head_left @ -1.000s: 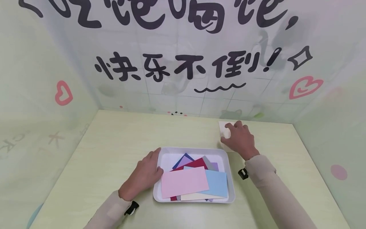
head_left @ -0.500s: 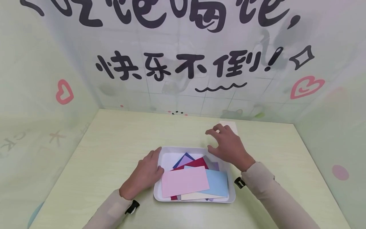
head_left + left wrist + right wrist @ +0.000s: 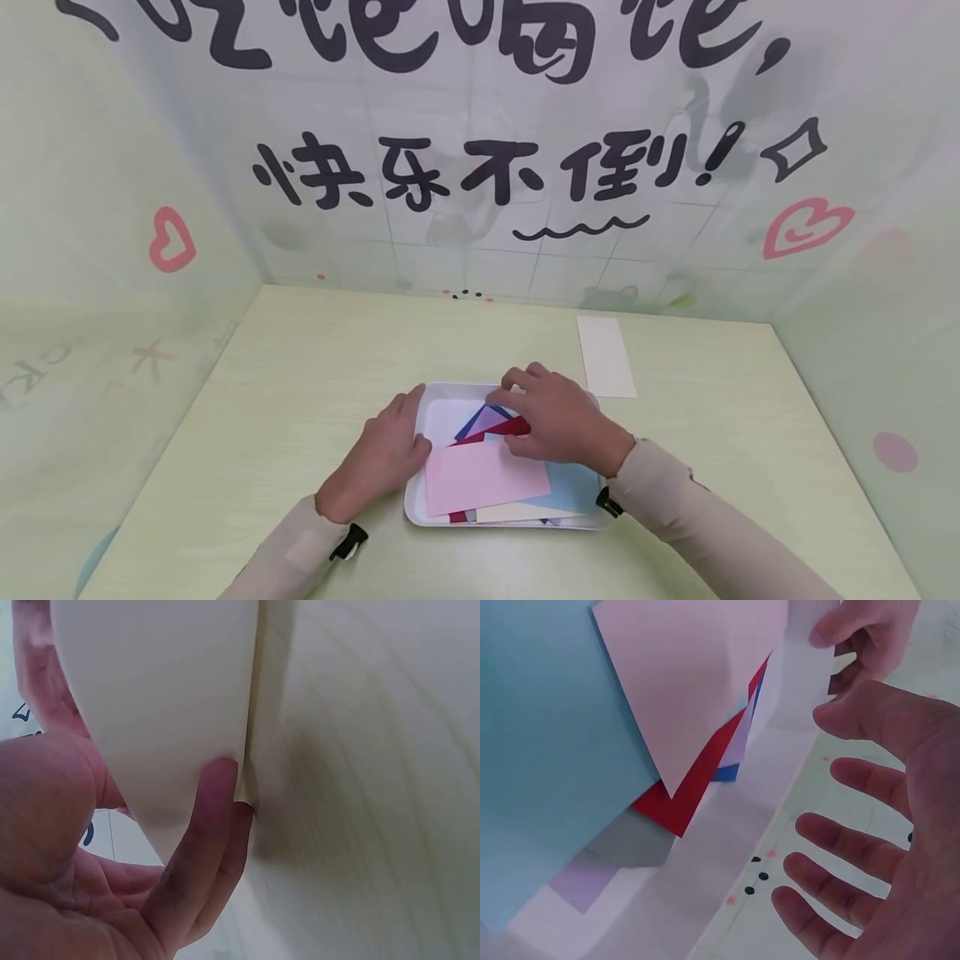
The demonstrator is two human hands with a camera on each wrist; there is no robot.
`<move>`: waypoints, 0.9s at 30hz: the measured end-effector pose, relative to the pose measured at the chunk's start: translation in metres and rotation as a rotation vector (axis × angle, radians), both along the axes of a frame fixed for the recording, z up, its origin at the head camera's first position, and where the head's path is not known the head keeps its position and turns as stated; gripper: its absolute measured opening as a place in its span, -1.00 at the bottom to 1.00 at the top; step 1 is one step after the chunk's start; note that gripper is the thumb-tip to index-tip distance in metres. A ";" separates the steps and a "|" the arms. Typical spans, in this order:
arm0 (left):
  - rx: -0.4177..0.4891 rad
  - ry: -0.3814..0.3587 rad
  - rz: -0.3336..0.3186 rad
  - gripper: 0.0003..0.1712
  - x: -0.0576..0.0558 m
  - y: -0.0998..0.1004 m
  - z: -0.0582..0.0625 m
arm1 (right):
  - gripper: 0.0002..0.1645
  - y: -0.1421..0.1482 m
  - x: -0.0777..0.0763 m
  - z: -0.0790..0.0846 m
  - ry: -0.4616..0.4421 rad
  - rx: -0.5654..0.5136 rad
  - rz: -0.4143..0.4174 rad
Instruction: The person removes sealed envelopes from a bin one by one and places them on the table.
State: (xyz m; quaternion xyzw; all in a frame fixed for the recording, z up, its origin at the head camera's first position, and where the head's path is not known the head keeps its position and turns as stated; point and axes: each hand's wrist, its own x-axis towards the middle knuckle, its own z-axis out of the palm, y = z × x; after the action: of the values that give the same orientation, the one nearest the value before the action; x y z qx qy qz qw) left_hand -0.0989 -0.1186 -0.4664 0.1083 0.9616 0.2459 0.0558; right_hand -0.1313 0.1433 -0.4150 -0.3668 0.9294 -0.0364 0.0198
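My right grip (image 3: 562,417) hangs over the right half of the shallow white rectangular tray (image 3: 444,406), fingers apart and loosely bent, holding nothing. By my right thumb lies the pink rectangular paper card (image 3: 483,479); I cannot tell whether they touch. Below my palm is the light blue rectangular paper card (image 3: 577,492), overlapped by the pink one, with a cream paper card (image 3: 517,512) showing along their near edge. Between my right thumb and fingertips, a red paper card (image 3: 513,427) and a dark blue paper card (image 3: 462,432) poke out beyond the pink.

My left grip (image 3: 384,450) is clamped on the tray's left wall, thumb over the rim, fingers outside; bare tray floor shows between my two grips. The far rim passes under my right hand, and my right wrist blocks the right rim.

Beyond my right knuckles, past the tray's far right corner, an off-white rectangular paper card (image 3: 606,358) lies flat on the pale worktop (image 3: 337,342), which runs on to the lettered back wall (image 3: 337,258).
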 end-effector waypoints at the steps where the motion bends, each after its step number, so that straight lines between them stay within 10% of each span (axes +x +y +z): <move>1: 0.000 0.005 -0.002 -0.21 0.000 0.000 0.000 | -0.33 -0.002 0.002 -0.001 -0.004 0.000 0.018; 10: 0.015 0.049 -0.025 -0.22 0.000 -0.002 0.000 | -0.44 -0.015 0.017 -0.014 0.019 -0.018 0.204; 27: 0.007 0.005 -0.014 -0.20 0.001 -0.001 0.002 | -0.25 -0.025 0.032 -0.021 0.002 0.113 0.249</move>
State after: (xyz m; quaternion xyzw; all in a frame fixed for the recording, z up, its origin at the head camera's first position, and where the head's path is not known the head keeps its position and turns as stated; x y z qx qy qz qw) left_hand -0.0983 -0.1194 -0.4643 0.1158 0.9601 0.2486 0.0548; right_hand -0.0996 0.1179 -0.4364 -0.4775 0.8773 0.0188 0.0439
